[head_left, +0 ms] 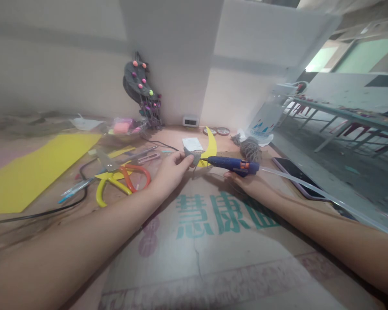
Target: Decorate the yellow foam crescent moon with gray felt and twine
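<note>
My left hand [171,170] pinches the grey yarn-wrapped end [192,157] of a yellow crescent [211,145] between thumb and fingers. The crescent's bare tip curves upward to the right. My right hand [242,181] is wrapped round a blue glue gun [229,164], partly hidden beneath it. The gun points left, with its nozzle at the grey wrapped part; whether it touches cannot be told. A long clear glue stick [330,200] sticks out of the gun's back. Behind the crescent lies a small white square [192,144].
Orange-handled scissors [144,174] and yellow-handled scissors [101,193] lie left of my left hand, near a yellow sheet [42,172]. A grey moon ornament with pompoms [134,84] stands by the wall. On the right are a grey yarn ball [250,149] and a phone [300,178].
</note>
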Motion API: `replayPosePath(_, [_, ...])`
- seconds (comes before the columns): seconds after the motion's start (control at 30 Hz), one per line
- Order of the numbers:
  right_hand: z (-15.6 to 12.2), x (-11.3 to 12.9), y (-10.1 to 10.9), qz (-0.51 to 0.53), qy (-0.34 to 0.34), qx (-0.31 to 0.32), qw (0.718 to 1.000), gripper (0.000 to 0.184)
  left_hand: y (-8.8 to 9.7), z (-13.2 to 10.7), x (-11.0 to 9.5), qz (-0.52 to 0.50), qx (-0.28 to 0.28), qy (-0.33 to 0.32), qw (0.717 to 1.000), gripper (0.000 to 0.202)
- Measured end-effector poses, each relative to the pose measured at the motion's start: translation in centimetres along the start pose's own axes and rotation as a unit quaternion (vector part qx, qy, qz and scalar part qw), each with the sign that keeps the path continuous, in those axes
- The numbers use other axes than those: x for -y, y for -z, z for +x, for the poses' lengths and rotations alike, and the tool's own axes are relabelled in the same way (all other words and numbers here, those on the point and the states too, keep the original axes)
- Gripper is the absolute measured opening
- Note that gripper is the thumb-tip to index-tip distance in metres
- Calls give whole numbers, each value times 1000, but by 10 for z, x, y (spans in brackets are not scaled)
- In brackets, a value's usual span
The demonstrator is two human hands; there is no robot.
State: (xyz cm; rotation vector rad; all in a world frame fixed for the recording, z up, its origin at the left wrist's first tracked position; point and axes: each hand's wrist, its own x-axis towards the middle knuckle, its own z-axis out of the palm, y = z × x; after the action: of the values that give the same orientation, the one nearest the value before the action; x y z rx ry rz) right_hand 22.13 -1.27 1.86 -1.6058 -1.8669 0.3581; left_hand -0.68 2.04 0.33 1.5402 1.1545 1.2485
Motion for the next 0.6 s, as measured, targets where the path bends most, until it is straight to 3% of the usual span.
replayPosePath(0.1, [1,-2,-1,-31,-49,9,998,36,1,1,1,2,6,-3,1000,26])
replayPosePath(0.6, [0,-5,-1,-6,-51,0,999,38,0,-3,-6,19,10,-4,1000,25])
